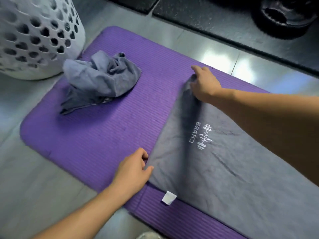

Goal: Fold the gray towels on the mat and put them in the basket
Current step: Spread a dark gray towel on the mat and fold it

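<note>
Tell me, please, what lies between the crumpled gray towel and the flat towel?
Only bare purple mat lies between the crumpled towel and the flat towel, as the head view shows.

The mat (pixel 103 135) lies on the floor (pixel 25 187). The basket (pixel 34 40) stands at ten o'clock, off the mat's far corner. A crumpled towel (pixel 98 80) sits on the mat at eleven o'clock, just beside the basket. A spread towel (pixel 224 169) covers the mat toward four o'clock.
</note>
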Motion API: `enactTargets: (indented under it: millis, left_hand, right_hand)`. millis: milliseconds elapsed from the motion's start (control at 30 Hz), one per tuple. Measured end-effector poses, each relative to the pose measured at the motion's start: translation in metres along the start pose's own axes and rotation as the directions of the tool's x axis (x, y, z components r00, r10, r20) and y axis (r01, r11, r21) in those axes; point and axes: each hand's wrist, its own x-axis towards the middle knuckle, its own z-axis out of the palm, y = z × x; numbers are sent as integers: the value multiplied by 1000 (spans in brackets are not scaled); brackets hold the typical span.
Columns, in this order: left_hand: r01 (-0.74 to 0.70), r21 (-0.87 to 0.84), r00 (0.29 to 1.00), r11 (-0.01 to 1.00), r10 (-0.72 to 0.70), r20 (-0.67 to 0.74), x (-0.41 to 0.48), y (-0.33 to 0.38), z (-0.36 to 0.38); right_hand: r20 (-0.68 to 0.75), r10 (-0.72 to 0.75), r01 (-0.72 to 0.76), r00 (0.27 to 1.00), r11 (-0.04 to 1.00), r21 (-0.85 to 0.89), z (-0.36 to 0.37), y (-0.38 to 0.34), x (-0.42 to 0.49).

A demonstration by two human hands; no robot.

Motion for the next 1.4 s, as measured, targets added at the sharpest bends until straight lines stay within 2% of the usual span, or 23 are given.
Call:
enactTargets:
  millis: [167, 333, 467, 567, 667, 767, 900, 1033, 1200, 1400]
  left_hand:
    - [73, -295, 994, 953, -46, 97, -11, -8, 2]
    - [-74, -475, 976, 877, 162, 147, -21, 23, -8]
    - [-164, -544, 944, 823, 291, 156, -26, 77, -7]
    - [-235, -581, 913, 779, 381, 142, -30, 129, 3]
    - [-273, -580, 879, 767, 444, 173, -37, 190, 25]
    - [-255, -588, 857, 768, 461, 230, -49, 251, 55]
    - [-209, -558, 814, 803, 459, 356, -86, 325, 104]
    - [-80, -540, 739, 838, 414, 532, -132, 383, 165]
    - [16, -558, 669, 829, 406, 623, -196, 441, 266]
    - [-99, -537, 596, 838, 482, 642, -267, 463, 373]
  right_hand:
    - [-21, -1, -1, 1000, 995, -95, -2, 2, 23]
    - [-17, -116, 105, 993, 947, -304, -16, 13, 13]
    - [-5, -219, 207, 976, 932, -297, -52, 37, -13]
    - [-89, -190, 166, 978, 960, -224, -88, 69, -44]
    - [-192, -55, 60, 980, 998, 23, -125, 118, -84]
    - [-279, 81, -21, 957, 977, 212, -157, 179, -133]
    - [-328, 257, -92, 909, 892, 443, -190, 265, -216]
    - [-317, 408, -128, 856, 762, 635, -212, 349, -298]
    - [-316, 509, -174, 801, 703, 690, -221, 449, -361]
    - [-282, 656, -184, 700, 548, 816, -203, 548, -404]
